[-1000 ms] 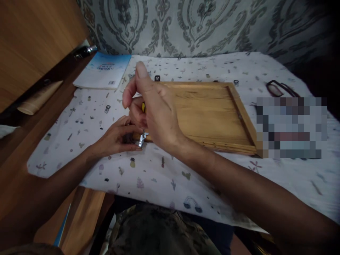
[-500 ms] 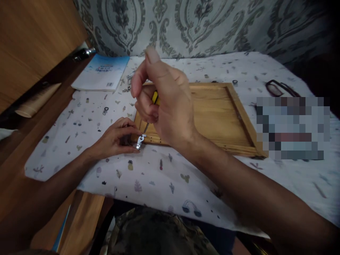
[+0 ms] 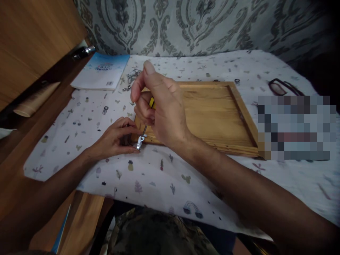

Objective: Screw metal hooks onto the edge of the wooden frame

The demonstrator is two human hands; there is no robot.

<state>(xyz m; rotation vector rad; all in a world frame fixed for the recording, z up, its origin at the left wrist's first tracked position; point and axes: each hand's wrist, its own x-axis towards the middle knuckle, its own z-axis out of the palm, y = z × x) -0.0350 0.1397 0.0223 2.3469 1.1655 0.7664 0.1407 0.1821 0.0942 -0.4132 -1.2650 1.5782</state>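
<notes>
Evidently, in the head view, the left hand (image 3: 113, 138) has thumb and fingers pinched on a metal clasp (image 3: 140, 142) at the wooden tray (image 3: 215, 117)'s eight o'clock corner, probably so it cannot swivel. The right hand (image 3: 167, 111)'s fingers are curled around a yellow-handled screwdriver (image 3: 152, 102), its handle toward one o'clock, its shaft slanting down to the clasp, perhaps for a straight push; whether the tip is seated is too small to tell. Small metal pieces (image 3: 133, 75) lie toward the tray's ten o'clock, seemingly within easy reach
</notes>
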